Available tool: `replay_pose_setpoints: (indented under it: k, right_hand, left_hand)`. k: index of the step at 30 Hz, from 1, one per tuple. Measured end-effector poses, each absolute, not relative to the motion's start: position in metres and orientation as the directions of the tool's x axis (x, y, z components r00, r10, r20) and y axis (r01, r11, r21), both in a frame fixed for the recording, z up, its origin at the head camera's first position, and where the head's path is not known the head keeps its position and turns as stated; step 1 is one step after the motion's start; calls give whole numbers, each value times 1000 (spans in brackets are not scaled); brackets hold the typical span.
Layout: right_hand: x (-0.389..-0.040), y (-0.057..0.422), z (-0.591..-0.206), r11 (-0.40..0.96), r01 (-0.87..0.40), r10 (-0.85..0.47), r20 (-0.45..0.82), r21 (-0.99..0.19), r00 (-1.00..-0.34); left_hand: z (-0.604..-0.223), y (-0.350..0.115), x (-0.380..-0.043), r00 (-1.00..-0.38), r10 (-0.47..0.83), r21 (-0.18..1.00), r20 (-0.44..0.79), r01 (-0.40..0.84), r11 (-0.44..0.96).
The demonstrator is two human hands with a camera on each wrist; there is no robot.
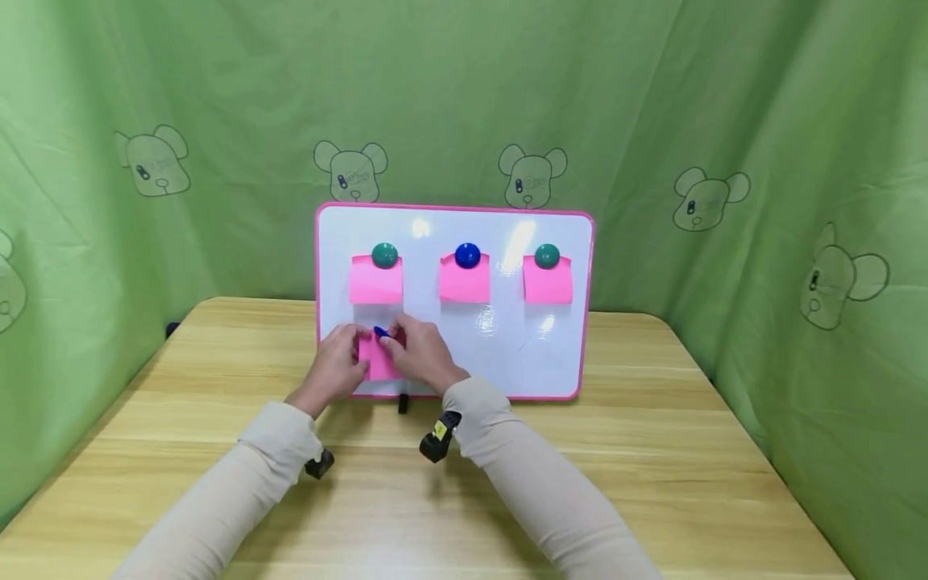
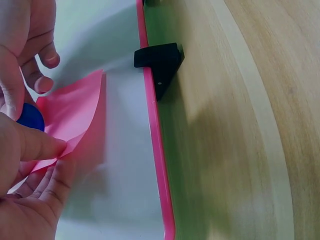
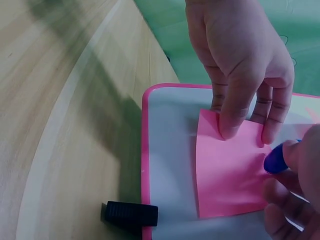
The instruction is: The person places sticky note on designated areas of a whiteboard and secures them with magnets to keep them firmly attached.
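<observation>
A pink sticky note [image 1: 384, 364] lies against the lower left of a pink-framed whiteboard [image 1: 507, 346]. My left hand [image 1: 336, 364] pinches its left edge between thumb and fingers, and in the left wrist view that edge of the note [image 2: 75, 112] bends away from the board. With my right hand [image 1: 424, 352] I grip a blue round magnet [image 1: 380, 332] at the note's upper part. The right wrist view shows the magnet [image 3: 276, 159] tilted between thumb and fingers, close over the note.
Above, a row of pink notes hangs under a green magnet [image 1: 385, 255], a blue magnet [image 1: 467, 255] and another green magnet [image 1: 547, 256]. The board leans upright on a wooden table [image 1: 616, 459], with a black foot [image 1: 403, 403] at its lower edge. Green curtain [image 1: 464, 80] surrounds the table.
</observation>
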State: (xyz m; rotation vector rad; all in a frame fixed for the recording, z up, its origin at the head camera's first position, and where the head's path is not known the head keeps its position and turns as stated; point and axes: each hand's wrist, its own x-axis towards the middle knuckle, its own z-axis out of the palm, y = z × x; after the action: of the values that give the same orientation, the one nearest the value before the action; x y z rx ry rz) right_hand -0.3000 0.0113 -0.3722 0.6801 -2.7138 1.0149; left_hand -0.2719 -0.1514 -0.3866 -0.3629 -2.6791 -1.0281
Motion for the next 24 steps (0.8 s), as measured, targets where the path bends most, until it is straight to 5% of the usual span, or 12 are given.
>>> replay_pose_setpoints:
  k: [12, 24]
  right_hand:
    - [-309, 12, -368, 778, -409, -245, 368, -478, -897]
    - [-306, 16, -367, 759, -443, -280, 375, -477, -884]
  left_hand:
    - [-386, -152, -272, -938, 139, 611, 317, 314, 727]
    - [-383, -151, -270, -933, 147, 582, 329, 323, 746]
